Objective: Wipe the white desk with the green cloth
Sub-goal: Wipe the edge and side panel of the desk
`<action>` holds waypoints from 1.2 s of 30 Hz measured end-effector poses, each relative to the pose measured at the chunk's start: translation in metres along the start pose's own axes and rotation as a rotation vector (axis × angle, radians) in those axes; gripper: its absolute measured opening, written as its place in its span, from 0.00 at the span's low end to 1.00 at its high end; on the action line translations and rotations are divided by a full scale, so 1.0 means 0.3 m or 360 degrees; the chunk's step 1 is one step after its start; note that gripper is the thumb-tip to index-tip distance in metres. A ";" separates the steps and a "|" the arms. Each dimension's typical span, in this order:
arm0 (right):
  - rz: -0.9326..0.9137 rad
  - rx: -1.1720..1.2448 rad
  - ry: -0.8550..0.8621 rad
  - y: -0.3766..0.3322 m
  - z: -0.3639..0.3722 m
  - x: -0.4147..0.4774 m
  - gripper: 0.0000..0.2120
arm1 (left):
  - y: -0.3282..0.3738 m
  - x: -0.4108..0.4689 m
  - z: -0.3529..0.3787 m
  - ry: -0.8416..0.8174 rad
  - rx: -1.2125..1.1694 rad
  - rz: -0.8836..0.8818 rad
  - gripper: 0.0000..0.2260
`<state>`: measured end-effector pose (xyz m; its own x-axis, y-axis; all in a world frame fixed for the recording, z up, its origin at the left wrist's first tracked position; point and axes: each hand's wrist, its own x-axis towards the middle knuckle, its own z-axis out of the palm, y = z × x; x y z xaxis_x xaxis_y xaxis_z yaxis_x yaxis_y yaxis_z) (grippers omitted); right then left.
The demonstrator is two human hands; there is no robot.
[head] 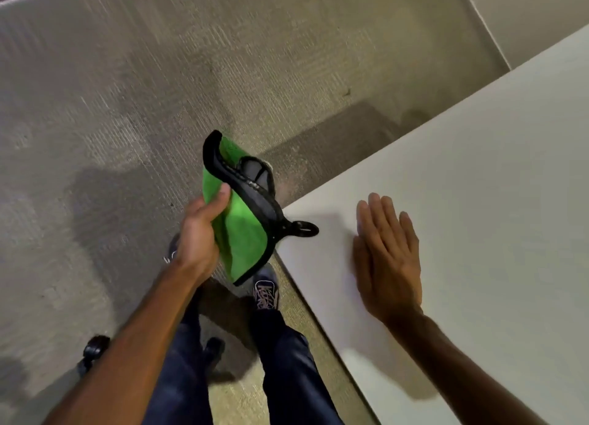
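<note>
cloth (243,233): fuzzy green fabric, black stitched edging, small black loop | worktop (478,169): smooth matt white laminate look | floor (127,90): rough ribbed grey carpet | trousers (287,370): dark cloth, slight sheen

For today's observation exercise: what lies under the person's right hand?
The right hand lies flat, fingers open, on the white desk near its corner. Only bare desk shows around it; whatever lies beneath the palm is hidden.

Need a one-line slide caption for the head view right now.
Left hand holds the green cloth off the desk corner; right hand rests flat on it.
</note>
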<state>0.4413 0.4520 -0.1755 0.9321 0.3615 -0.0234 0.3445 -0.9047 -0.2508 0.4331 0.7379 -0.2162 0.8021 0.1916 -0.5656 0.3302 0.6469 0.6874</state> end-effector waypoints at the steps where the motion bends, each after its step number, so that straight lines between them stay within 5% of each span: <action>1: -0.0003 0.0003 -0.0005 -0.004 -0.004 0.002 0.24 | 0.010 0.014 -0.001 0.0017 0.0038 -0.0038 0.16; 4: 0.0145 0.0083 0.0005 -0.047 -0.011 0.012 0.24 | 0.034 0.052 -0.015 -0.0126 0.0150 -0.0101 0.13; 10: 0.0911 0.0516 0.0273 -0.274 0.025 0.084 0.27 | 0.096 0.171 -0.037 -0.0466 0.0246 -0.0336 0.11; 14: 0.1170 0.0268 0.0331 -0.364 0.085 0.159 0.28 | 0.141 0.261 -0.023 -0.0649 0.0333 -0.0454 0.10; 26: 0.1182 -0.0022 0.0364 -0.349 0.149 0.165 0.27 | 0.203 0.390 -0.118 -0.0911 0.0281 -0.0823 0.11; 30: 0.1167 -0.0040 0.0383 -0.342 0.151 0.161 0.27 | 0.170 0.280 -0.149 -0.1140 0.0533 -0.1025 0.21; 33: 0.1150 -0.0064 0.0385 -0.337 0.155 0.158 0.27 | 0.150 0.185 -0.138 -0.1181 0.0759 -0.0977 0.23; 36: 0.1152 -0.0068 0.0380 -0.335 0.156 0.154 0.27 | 0.156 0.106 -0.072 -0.1253 0.1016 -0.0624 0.13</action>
<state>0.4444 0.5702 -0.1966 0.9242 -0.3794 0.0434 -0.3623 -0.9070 -0.2149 0.4634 0.7904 -0.2119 0.6035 -0.6189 -0.5027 0.6481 0.0135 0.7614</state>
